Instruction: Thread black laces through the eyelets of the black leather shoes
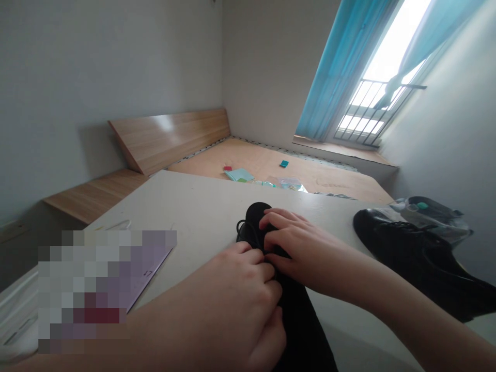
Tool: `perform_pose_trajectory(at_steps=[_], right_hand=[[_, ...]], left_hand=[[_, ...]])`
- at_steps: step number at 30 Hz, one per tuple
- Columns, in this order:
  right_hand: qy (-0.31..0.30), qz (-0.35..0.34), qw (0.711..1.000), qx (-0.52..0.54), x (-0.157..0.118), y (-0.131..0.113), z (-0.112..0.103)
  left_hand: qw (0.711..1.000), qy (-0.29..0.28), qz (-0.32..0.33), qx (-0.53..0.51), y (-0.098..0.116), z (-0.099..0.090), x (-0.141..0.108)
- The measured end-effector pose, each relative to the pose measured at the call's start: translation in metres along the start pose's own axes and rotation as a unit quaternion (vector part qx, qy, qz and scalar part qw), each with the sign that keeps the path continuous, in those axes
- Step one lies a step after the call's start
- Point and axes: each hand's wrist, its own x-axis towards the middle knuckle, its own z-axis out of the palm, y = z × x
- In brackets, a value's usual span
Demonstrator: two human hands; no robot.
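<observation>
A black lace-up shoe [253,214] lies on the pale table [194,206], toe pointing away from me. My left hand [236,289] is closed on the shoe's lace area from the near left. My right hand [298,240] rests on top of the shoe, fingers curled over the laces. Both hands hide most of the shoe's middle. A thin black lace loop [241,227] shows at the shoe's left side.
A second black shoe [411,253] sits at the table's right edge, with a grey device [430,212] behind it. A blurred flat item [101,279] lies at the left. Beyond the table is a bare wooden bed frame [271,165] with small objects, and a window with blue curtains [341,67].
</observation>
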Motion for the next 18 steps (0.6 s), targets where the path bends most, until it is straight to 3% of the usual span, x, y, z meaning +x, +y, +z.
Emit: perform_pose_trajectory(at_steps=[4, 9, 15, 18], right_hand=[[0.020, -0.049, 0.999, 0.003, -0.030, -0.003, -0.003], [0.111, -0.091, 0.989, -0.041, -0.067, -0.022, 0.010], [0.123, -0.129, 0.984, -0.024, -0.072, -0.037, 0.027], [0.189, -0.137, 0.972, -0.011, -0.078, -0.032, 0.017]], left_hand=[[1.000, -0.010, -0.007, -0.008, -0.003, -0.002, -0.002], [0.999, 0.041, 0.002, -0.016, -0.014, -0.006, -0.006], [0.998, 0.064, -0.011, 0.001, -0.029, -0.005, 0.002], [0.996, 0.091, -0.006, 0.016, -0.030, -0.005, 0.002]])
